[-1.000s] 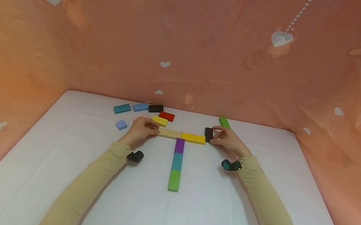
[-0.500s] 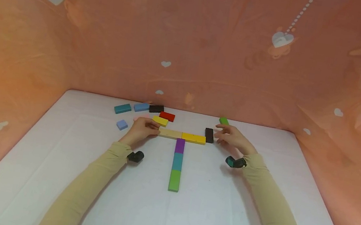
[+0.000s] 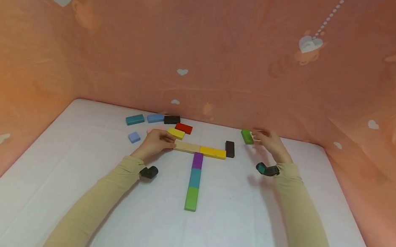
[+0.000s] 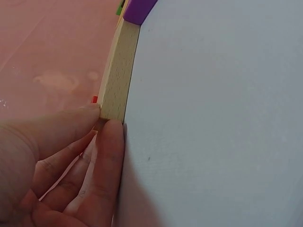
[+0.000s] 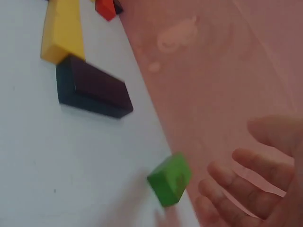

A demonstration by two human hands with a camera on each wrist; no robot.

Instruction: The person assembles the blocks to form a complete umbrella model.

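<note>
At the left end of a plain wood block [image 3: 187, 147], my left hand [image 3: 155, 144] pinches its corner between thumb and finger; the left wrist view shows the fingertips against the block end [image 4: 117, 90]. That block meets a yellow block [image 3: 212, 153] end to end. A black block [image 3: 230, 149] touches the yellow one's right end, set crosswise. My right hand [image 3: 271, 144] hovers just right of a green block [image 3: 247, 137], its fingers spread and apart from it in the right wrist view. Below the bar runs a column of purple [image 3: 197, 160], teal [image 3: 195, 178] and green blocks [image 3: 191, 199].
Loose blocks lie at the back left: teal [image 3: 135, 119], blue [image 3: 155, 118], black [image 3: 172, 120], red [image 3: 183, 128], yellow [image 3: 176, 133], and a small lilac one [image 3: 134, 137]. A pink patterned curtain [image 3: 209, 48] rises behind the white table [image 3: 243, 232].
My right hand has let go of the black block and moved back and right to the green block. The black block stays against the yellow one. My left hand stays in place.
</note>
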